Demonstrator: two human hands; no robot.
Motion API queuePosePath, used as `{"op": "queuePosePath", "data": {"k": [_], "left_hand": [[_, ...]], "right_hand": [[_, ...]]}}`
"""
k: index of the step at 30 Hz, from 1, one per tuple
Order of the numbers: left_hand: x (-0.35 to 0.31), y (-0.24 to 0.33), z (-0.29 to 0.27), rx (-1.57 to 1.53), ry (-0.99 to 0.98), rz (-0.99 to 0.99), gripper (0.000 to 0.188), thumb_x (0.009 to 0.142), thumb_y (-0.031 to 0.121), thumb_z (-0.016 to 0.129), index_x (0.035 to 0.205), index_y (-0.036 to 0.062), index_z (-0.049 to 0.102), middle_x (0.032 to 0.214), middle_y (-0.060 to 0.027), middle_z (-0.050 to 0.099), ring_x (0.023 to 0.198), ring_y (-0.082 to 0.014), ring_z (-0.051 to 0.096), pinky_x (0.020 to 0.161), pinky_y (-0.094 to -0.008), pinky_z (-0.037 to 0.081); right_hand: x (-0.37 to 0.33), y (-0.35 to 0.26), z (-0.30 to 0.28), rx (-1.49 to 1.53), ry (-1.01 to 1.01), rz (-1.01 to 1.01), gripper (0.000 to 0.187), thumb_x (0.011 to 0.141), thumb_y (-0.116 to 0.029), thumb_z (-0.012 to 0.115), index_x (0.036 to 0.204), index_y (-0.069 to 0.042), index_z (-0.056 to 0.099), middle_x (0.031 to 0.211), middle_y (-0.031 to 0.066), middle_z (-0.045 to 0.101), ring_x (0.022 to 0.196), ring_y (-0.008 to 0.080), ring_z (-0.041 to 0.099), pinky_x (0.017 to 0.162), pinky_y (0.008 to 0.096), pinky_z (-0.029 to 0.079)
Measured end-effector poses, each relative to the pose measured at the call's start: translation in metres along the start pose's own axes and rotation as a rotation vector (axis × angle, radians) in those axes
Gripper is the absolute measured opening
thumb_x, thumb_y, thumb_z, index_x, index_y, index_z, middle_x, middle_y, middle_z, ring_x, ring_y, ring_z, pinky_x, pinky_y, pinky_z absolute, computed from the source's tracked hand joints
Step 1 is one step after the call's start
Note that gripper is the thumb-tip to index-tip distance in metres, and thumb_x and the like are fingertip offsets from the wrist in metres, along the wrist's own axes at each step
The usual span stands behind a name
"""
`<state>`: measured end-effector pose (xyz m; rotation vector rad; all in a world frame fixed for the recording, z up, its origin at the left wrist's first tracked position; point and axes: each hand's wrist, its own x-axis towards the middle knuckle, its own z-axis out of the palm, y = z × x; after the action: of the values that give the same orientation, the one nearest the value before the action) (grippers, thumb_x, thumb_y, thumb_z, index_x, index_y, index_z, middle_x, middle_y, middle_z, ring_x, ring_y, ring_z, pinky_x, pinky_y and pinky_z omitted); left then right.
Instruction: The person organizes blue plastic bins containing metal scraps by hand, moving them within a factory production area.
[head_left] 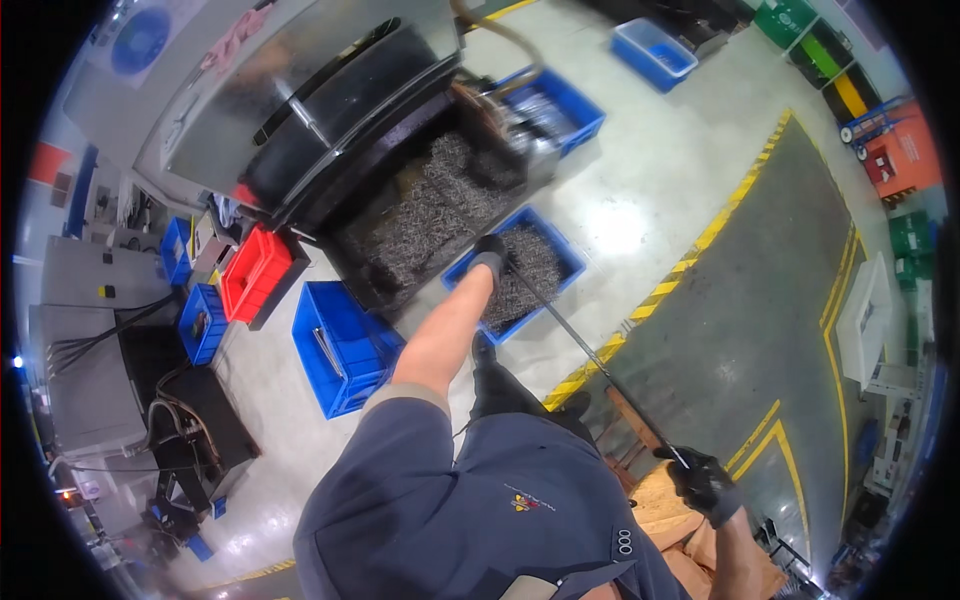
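Right hand (705, 487), in a black glove, is closed firmly around the near end of a long rod (572, 330); no gap shows between fingers and shaft. The rod is thin, straight and dark with a metallic sheen, and slants up and leftward over a blue bin (571, 261). Left hand (489, 252), also gloved in black, appears closed on the rod farther along, above the bin's upper-left side; its finger positions are too dark to tell. The rod's far end cannot be made out.

The bin is rectangular, of plastic, and well filled with grey, curly metal shavings (541, 262). It stands on a smooth, pale, shiny floor (625, 170), close to the open trough (352, 272) of a machine. The trough is dark and holds a tangled, coarse heap (428, 220) of similar shavings.

To the left stand a deep blue box (313, 350) and a red bin (255, 270). To the right, yellow-and-black striped tape (692, 262) borders a dull dark-green walkway (730, 320). Farther off are a translucent blue tub (690, 68), a round green drum (783, 22) and an orange cabinet (915, 145).
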<state>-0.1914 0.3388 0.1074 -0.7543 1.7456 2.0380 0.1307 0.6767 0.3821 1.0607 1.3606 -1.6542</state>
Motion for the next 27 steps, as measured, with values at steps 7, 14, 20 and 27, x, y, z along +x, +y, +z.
{"op": "queuePosePath", "data": {"k": [7,14,20,27], "left_hand": [[-0.02,-0.086,-0.016,0.793,-0.028,0.399,0.033,0.089,0.023,0.041,0.113,0.0039,0.053,0.109,-0.0131,0.057,0.095,-0.0167,0.055,0.08,-0.0332,0.045],[0.103,0.033,-0.072,0.595,-0.181,0.035,0.032,0.091,0.03,0.039,0.083,0.0048,0.057,0.069,-0.0134,0.062,0.06,-0.0215,0.06,0.05,-0.0327,0.045],[-0.009,0.022,0.02,0.472,-0.311,-0.104,0.021,0.091,0.022,0.042,0.089,0.0056,0.055,0.065,-0.0115,0.056,0.051,-0.0204,0.056,0.043,-0.0322,0.045],[-0.078,0.03,0.063,0.003,-0.127,-0.15,0.016,0.087,0.016,0.049,0.082,0.0025,0.055,0.061,-0.0131,0.055,0.041,-0.0245,0.052,0.037,-0.0351,0.045]], "right_hand": [[-0.071,-0.013,-0.034,-0.075,-0.15,0.143,0.038,0.079,-0.01,0.058,0.114,0.001,0.054,0.059,-0.0017,0.047,0.045,0.0044,0.043,0.041,0.0184,0.033],[-0.002,-0.026,0.071,-0.888,0.175,-0.386,0.028,0.085,-0.02,0.053,0.111,-0.011,0.06,0.057,-0.0026,0.046,0.047,0.0061,0.044,0.042,0.0216,0.035],[-0.071,-0.013,0.04,-0.341,0.052,-0.137,0.035,0.079,-0.01,0.056,0.113,0.002,0.055,0.063,-0.006,0.045,0.047,0.001,0.038,0.04,0.0163,0.027],[-0.042,0.037,-0.034,-0.159,0.144,-0.158,0.032,0.079,-0.006,0.055,0.11,-0.001,0.059,0.061,-0.0068,0.043,0.049,0.0028,0.038,0.042,0.0181,0.031]]}}
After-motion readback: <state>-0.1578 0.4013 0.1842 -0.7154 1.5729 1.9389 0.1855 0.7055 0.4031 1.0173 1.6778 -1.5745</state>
